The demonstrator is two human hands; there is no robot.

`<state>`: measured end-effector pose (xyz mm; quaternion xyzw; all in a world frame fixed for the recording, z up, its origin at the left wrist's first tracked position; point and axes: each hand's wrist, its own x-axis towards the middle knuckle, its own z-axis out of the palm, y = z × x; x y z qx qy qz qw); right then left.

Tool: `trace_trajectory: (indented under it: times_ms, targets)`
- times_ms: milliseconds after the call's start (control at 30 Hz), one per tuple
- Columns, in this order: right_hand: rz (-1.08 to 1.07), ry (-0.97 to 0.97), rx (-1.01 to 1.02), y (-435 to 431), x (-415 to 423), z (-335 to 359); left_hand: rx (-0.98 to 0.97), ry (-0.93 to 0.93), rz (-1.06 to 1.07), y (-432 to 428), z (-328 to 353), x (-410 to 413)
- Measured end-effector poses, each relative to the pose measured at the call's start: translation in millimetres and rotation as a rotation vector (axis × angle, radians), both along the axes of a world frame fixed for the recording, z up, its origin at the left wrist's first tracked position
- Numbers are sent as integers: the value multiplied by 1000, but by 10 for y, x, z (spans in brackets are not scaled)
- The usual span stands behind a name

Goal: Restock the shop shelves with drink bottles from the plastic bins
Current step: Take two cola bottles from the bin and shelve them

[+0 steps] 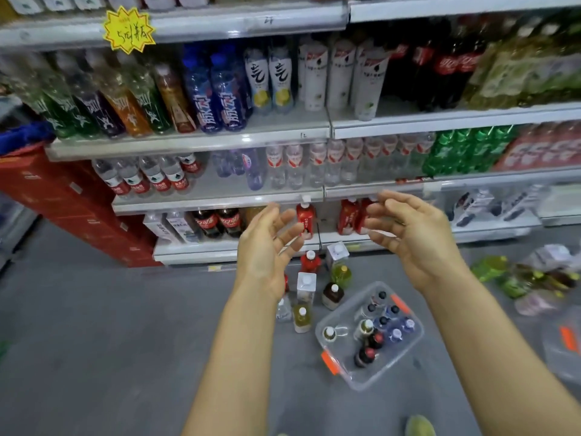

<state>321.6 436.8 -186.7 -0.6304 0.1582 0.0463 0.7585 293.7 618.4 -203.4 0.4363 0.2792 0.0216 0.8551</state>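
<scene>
Both hands hold nothing. The left hand [267, 247] and right hand [418, 234] hover palms facing at mid-frame, with the left fingers [290, 232] and right fingers [377, 215] loosely spread, just in front of the lowest shelf [220, 250] and its red bottle [305, 220].

Below them, lower centre of the frame, a group of loose bottles [306, 287] stands on the floor [110, 341]. Just right of it lies the clear plastic bin [371, 382], partly filled with drink bottles [377, 328].

These bottles stand upright, long axis vertical, caps towards the viewer. The bin's own long axis runs from lower left to upper right.

The step appears to be the pause between placements. The next move calls for reaching down, gripping one bottle by neck or body, and raising it to a matching row.
</scene>
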Motion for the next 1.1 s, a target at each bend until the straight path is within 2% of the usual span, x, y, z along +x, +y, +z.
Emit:
trace_trajectory:
  times_ms: [233, 467, 667, 1100]
  targets:
    - [98, 60, -20, -1072, 212, -198, -33, 66, 36, -1249, -228, 97]
    - [228, 126, -58, -1877, 536, -572, -75, 136, 124, -2124, -587, 247]
    - [284, 197, -66, -2148, 725, -965, -48, 237, 191, -2334, -924, 169]
    - [395, 378, -137, -1836, 1074, -2085, -116, 447, 215, -2258, -2100, 458]
